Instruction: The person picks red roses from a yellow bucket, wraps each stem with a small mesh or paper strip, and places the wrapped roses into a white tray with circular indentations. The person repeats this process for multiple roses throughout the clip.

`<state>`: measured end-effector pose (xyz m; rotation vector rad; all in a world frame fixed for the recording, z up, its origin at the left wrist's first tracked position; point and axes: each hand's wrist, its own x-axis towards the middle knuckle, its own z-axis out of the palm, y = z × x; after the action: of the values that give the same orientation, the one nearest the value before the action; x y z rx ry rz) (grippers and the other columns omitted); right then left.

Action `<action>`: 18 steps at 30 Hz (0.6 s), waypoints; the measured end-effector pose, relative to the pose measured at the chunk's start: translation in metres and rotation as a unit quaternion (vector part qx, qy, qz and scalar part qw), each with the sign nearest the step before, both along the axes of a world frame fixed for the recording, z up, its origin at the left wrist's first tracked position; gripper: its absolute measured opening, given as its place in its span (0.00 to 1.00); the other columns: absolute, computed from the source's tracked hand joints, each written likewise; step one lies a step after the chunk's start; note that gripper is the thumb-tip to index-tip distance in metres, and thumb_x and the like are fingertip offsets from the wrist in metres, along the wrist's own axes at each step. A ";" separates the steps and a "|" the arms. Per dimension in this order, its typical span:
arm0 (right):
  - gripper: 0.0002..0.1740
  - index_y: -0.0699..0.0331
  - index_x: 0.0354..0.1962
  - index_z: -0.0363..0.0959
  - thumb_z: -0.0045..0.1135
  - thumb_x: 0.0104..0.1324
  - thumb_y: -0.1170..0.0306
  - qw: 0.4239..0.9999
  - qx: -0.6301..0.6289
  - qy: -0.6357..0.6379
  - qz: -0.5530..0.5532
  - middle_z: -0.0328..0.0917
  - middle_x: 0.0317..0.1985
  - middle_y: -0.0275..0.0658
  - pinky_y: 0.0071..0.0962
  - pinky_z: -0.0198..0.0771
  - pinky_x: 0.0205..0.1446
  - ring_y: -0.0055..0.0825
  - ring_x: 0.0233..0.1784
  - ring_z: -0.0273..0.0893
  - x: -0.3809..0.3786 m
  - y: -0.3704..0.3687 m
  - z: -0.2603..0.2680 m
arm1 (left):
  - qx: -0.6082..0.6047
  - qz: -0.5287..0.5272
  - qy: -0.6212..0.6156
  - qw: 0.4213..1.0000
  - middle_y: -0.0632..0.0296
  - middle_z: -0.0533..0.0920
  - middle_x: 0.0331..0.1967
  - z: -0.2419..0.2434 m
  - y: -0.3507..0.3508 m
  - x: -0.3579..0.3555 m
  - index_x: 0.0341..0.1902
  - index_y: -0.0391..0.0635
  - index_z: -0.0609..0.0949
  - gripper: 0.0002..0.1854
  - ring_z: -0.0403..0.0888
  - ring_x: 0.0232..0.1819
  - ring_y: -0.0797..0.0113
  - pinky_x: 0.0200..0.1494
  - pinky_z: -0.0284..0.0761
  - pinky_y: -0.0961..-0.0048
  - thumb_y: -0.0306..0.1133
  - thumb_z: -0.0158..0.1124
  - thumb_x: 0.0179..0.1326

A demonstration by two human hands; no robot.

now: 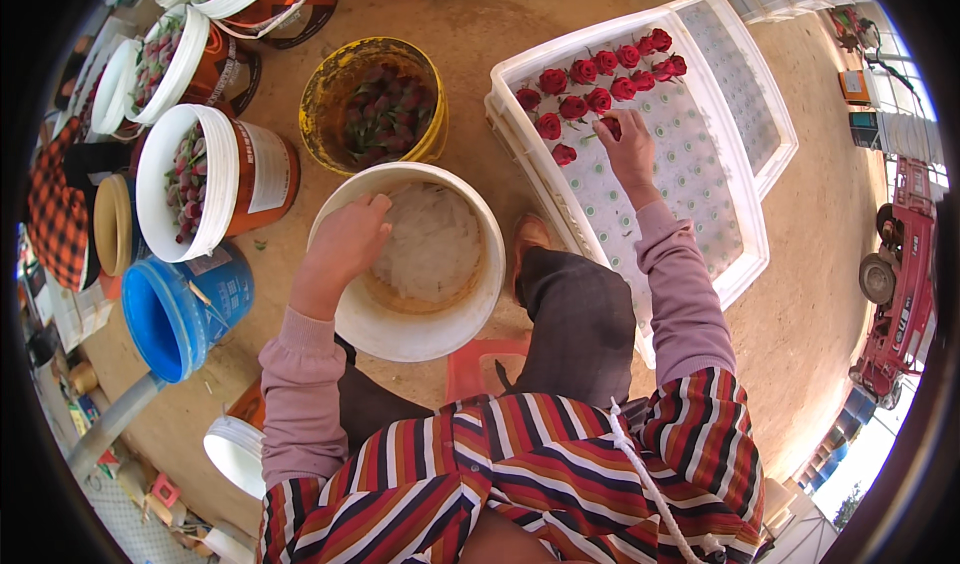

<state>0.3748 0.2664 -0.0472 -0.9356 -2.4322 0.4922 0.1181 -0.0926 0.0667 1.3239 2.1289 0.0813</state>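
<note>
My right hand grips a red rose by its bloom, a short green stem poking out to the left. It is over a white plastic tray with rows of green-ringed holes. Several red rose heads stand in rows at the tray's far end. My left hand is over the left side of a white bucket, fingers curled; whether anything is between them is hidden. Inside the bucket lies a heap of whitish translucent pieces, perhaps plastic sleeves.
A yellow-rimmed bucket with dark red rosebuds stands beyond the white one. At left are white-and-orange buckets of buds and a blue bucket. A second tray lies behind the first. A red vehicle stands far right.
</note>
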 end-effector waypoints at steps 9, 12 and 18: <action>0.20 0.63 0.43 0.77 0.71 0.61 0.58 0.997 -0.062 0.016 -0.045 0.79 0.38 0.41 0.35 0.75 0.43 0.37 0.38 0.80 0.014 0.001 -0.017 | 0.001 -0.002 0.001 1.000 0.48 0.81 0.49 -0.003 -0.001 0.000 0.54 0.44 0.75 0.16 0.79 0.50 0.43 0.51 0.75 0.50 0.34 0.60 0.65; 0.24 0.66 0.40 0.77 0.71 0.60 0.53 0.977 -0.127 0.001 -0.169 0.79 0.38 0.40 0.34 0.73 0.45 0.34 0.37 0.78 0.029 0.021 -0.017 | 0.003 -0.002 0.006 1.000 0.47 0.81 0.48 -0.003 -0.002 0.000 0.51 0.43 0.75 0.14 0.81 0.49 0.43 0.50 0.76 0.49 0.34 0.61 0.64; 0.22 0.63 0.37 0.78 0.67 0.64 0.51 0.962 -0.158 0.061 -0.213 0.79 0.38 0.40 0.34 0.73 0.46 0.33 0.39 0.78 0.029 0.050 -0.017 | 0.017 -0.003 -0.007 1.000 0.47 0.80 0.48 -0.003 -0.001 0.002 0.52 0.43 0.74 0.15 0.80 0.50 0.43 0.50 0.75 0.50 0.34 0.60 0.64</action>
<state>0.4039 0.3166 -0.0641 -1.4705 -1.9933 0.7612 0.1204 -0.0935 0.0641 1.3457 2.1203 0.1252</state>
